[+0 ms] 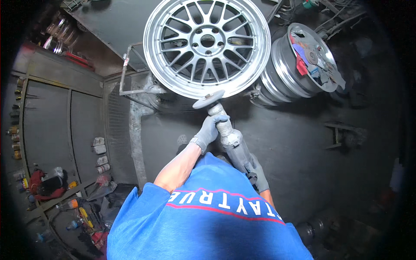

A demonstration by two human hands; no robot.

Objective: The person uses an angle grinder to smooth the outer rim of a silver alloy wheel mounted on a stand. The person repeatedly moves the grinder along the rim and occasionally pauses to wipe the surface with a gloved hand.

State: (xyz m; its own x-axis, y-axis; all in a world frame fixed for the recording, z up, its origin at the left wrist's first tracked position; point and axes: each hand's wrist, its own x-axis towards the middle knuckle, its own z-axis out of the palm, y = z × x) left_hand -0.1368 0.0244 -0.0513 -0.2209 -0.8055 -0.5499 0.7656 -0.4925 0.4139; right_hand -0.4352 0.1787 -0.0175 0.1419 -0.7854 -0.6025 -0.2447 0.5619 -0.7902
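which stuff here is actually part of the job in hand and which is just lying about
In use:
- silver alloy wheel on its stand
- angle polisher, its disc at the wheel's lower rim
- left hand and right hand, both gloved, gripping the tool

Lying about:
- second wheel with rags and discs in it
- spray cans on the floor
- red bag

- Wheel (207,43): metal, bright polished rim, duller grey satin spokes.
- Grinder (227,134): dull grey metal body, dusty and matt, with a flat greyish disc.
- Gloves on the left hand (209,130) and right hand (258,173): grey knitted cloth, matt.
- Second wheel (281,69): shiny bare metal barrel.
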